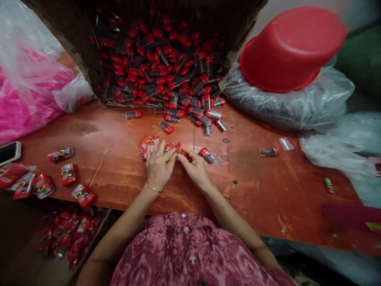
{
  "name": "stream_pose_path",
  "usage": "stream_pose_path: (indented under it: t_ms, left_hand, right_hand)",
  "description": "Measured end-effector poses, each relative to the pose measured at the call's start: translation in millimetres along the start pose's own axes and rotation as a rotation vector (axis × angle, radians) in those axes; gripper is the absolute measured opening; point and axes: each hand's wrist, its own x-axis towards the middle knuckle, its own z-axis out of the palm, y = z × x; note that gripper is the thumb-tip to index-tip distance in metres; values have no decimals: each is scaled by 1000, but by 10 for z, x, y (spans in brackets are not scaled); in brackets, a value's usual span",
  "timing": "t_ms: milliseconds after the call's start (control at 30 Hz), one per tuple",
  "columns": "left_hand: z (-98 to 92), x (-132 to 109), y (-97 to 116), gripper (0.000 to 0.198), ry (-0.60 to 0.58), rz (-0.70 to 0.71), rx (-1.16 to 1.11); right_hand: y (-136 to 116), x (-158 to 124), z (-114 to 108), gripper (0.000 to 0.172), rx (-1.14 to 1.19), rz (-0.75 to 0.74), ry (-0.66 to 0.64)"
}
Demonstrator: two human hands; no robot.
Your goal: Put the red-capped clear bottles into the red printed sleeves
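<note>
My left hand (160, 163), with a gold bangle at the wrist, lies over a loose pile of red printed labels (143, 153) on the table. Its thumb and forefinger reach to one small red label (178, 147), held up at its right side. My right hand (195, 169) pinches that same label from the other side. The fingers partly cover it, so its full shape does not show. Just beyond my right fingers lies a clear vial with a red cap (207, 155), dark inside.
A cardboard box (70, 43) on its side spills several red-capped vials (175, 113) onto the wooden table (125, 190). Red packets (68, 174) and a phone (10, 153) lie left, above a box of packets (71, 234). A red bucket (293, 47) sits on a plastic bag (285, 107).
</note>
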Motion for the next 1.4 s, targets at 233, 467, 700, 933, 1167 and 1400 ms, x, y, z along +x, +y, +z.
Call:
stream_pose_path:
  t_ms: [233, 467, 700, 933, 1167, 1400]
  left_hand:
    - [59, -21, 138, 48, -254, -650, -799]
    - [67, -26, 184, 36, -178, -792, -950]
    - [45, 15, 89, 34, -100, -872, -974]
    - [65, 40, 216, 30, -204, -944, -1085]
    - [46, 1, 232, 34, -237, -856, -1051]
    - [71, -10, 242, 34, -246, -728, -1013]
  right_hand:
    - [35, 1, -51, 34, -34, 11, 109]
    - [44, -141, -105, 29, -185, -99, -28]
    - [229, -151, -763, 46, -997, -147, 125]
    - [239, -205, -847, 31, -662, -180, 46]
    - [-224, -436, -685, 21, -144, 5, -114]
    - [-219, -360, -616, 25, -4, 215, -156]
